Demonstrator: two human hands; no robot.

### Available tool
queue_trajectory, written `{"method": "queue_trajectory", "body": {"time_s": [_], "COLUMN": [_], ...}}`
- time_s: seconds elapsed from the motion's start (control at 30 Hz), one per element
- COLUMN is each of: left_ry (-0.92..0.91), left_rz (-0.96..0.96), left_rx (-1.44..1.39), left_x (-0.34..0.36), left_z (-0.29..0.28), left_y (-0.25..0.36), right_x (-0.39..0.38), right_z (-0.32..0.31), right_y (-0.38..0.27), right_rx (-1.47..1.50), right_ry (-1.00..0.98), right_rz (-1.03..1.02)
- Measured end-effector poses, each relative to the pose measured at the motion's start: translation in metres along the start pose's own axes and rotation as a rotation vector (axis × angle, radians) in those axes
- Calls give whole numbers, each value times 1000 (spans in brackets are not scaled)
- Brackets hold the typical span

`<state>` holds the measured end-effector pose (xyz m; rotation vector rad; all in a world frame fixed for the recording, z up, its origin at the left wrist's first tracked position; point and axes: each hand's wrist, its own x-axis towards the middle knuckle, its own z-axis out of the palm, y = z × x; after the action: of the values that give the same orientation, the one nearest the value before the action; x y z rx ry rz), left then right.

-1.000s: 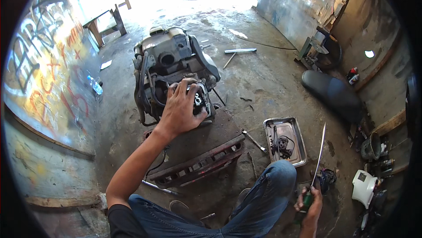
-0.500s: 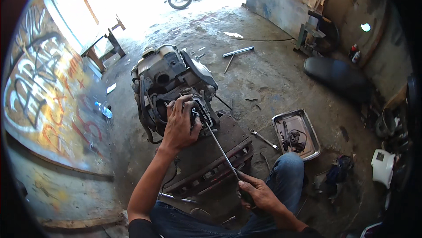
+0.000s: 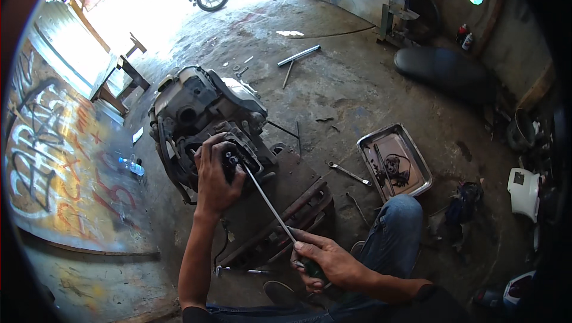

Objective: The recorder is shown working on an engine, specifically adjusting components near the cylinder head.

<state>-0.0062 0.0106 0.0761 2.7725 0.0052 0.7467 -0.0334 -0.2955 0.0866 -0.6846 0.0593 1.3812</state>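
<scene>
A greasy motorcycle engine [image 3: 189, 93] stands on a low dark base ahead of me. My left hand [image 3: 215, 181] is closed on the near end of the engine, its fingers bent over one side of an opening and the thumb on the other. Small metal parts show inside that opening. My right hand [image 3: 330, 261] grips a long screwdriver [image 3: 269, 202] by its dark green handle. The shaft slants up and to the left, and its tip reaches the opening beside my left thumb. What exactly the tip touches is too small to tell.
A metal tray [image 3: 428, 181] with dark parts and a wrench [image 3: 350, 174] lie right of the engine. A T-shaped tool [image 3: 299, 55] rests farther off. At the right is a black motorcycle seat [image 3: 441, 73]; at the left, a plastic bottle [image 3: 131, 166] near a painted panel [image 3: 65, 162].
The view has turned, so most things sit farther left in it. My left hand stays at the engine, and the screwdriver remains in my right hand with its tip at the opening.
</scene>
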Motion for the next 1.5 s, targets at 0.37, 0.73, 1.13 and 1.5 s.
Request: {"method": "queue_trajectory", "body": {"time_s": [0.37,0.73,1.13,1.5], "left_ry": [-10,31,73,98], "left_rz": [-26,-28,-53,-49], "left_rx": [31,65,57,49], "left_x": [-4,-1,0,1], "left_z": [-5,6,10,14], "left_y": [0,5,4,7], "right_x": [17,-1,-2,21], "right_z": [-20,-16,-39,-70], "right_y": [14,42,19,35], "right_rx": [-182,-81,-82,-175], "right_ry": [72,135,55,67], "right_rz": [-69,-51,71,-59]}}
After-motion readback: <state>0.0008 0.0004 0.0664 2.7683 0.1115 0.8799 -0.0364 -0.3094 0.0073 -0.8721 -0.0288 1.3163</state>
